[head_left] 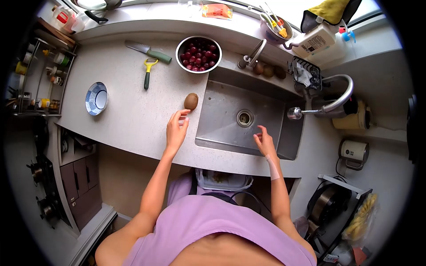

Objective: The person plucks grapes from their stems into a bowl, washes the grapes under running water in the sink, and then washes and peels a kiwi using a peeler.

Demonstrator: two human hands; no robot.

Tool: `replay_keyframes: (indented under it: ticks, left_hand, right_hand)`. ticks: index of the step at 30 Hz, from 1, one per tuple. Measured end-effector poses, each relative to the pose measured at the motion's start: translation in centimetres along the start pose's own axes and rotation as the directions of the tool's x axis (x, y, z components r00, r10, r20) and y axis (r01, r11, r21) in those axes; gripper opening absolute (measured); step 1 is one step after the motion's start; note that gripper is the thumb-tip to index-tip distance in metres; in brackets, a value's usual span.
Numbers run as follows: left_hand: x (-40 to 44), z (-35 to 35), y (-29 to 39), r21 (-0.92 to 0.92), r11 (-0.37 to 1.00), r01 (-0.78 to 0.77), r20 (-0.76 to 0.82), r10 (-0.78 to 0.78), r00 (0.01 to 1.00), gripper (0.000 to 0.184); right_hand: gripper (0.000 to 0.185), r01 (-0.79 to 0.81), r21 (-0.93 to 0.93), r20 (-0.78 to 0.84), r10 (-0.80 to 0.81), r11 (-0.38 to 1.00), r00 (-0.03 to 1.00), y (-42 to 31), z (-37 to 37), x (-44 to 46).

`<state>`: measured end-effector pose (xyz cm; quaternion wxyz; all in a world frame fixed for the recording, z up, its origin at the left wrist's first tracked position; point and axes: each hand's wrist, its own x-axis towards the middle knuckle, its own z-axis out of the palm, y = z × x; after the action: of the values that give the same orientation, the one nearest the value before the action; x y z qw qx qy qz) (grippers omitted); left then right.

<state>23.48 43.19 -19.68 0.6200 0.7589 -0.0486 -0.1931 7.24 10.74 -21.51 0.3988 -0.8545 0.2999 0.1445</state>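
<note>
On the counter, a brown kiwi (191, 101) lies close to the sink's left edge. Just below it is my left hand (177, 129), fingers apart and holding nothing, the fingertips very near the fruit. My right hand (265, 141) hovers over the lower right part of the steel sink (222, 106), its fingers spread and empty. A white-rimmed bowl (179, 53) of dark red round fruit stands above the kiwi. To the left lie a yellow and green peeler (147, 74) and a knife (153, 54) with a green handle. A blue patterned bowl (96, 98) sits further left.
Several more kiwis (268, 71) rest behind the sink near a small tap (254, 55). A curved faucet (341, 93) reaches over the sink's right side. A spice rack (44, 80) stands at the far left, and an open bin (224, 181) is below the counter.
</note>
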Motion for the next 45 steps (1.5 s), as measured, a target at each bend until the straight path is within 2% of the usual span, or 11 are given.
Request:
replay_keyframes:
  ticks: [2,6,13,25,28,30,34,39,40,42,45]
  left_hand:
    - [0.8,1.0,0.1,0.562,0.818,-0.127,-0.129,0.238,0.963,0.039]
    - [4.8,3.4,-1.0,0.775,0.623,-0.104,-0.140,0.330,0.933,0.063]
    - [6.6,3.5,-2.5,0.823,0.568,-0.025,-0.177,0.298,0.938,0.074]
    - [7.4,4.8,-1.9,0.772,0.628,0.101,-0.266,0.175,0.948,0.052]
    - [6.8,7.2,0.1,0.863,0.459,0.212,-0.350,0.240,0.906,0.052]
    - [6.6,10.5,1.5,0.936,0.340,-0.095,-0.106,0.528,0.843,0.055]
    - [12.2,19.0,6.7,0.788,0.006,-0.616,0.459,0.660,0.594,0.064]
    - [20.6,26.0,8.9,0.789,-0.434,-0.434,0.608,0.652,0.453,0.060]
    - [21.6,26.5,8.8,0.787,-0.439,-0.433,0.611,0.654,0.447,0.060]
    - [23.2,27.1,8.6,0.726,-0.533,-0.435,0.663,0.374,0.648,0.040]
    - [25.5,27.5,6.8,0.787,-0.426,-0.446,0.615,0.484,0.623,0.023]
  right_hand:
    - [0.026,0.245,-0.119,-0.075,-0.255,0.962,0.964,-0.4,0.4,-1.6]
    - [0.021,0.282,-0.112,-0.026,-0.286,0.953,0.958,0.0,2.1,-3.9]
    - [0.022,0.290,0.055,-0.057,-0.287,0.955,0.956,1.9,2.1,-7.5]
    - [0.017,0.299,0.113,-0.356,-0.243,0.947,0.903,7.9,-0.5,-6.5]
    - [0.019,0.264,0.013,-0.426,-0.234,0.964,0.874,8.9,-0.3,-5.6]
    - [0.020,0.246,-0.081,-0.477,-0.254,0.966,0.841,9.9,0.5,-4.9]
    - [0.018,0.141,-0.245,-0.574,-0.261,0.959,0.776,11.0,2.0,-4.2]
    - [0.013,0.132,-0.278,-0.611,-0.281,0.952,0.740,11.1,2.2,-4.2]
    - [0.013,0.132,-0.275,-0.616,-0.280,0.952,0.736,11.1,2.2,-4.1]
    - [0.013,0.133,-0.260,-0.592,-0.267,0.956,0.760,11.0,2.1,-4.2]
    - [0.013,0.140,-0.252,-0.602,-0.268,0.958,0.752,11.1,1.9,-4.1]
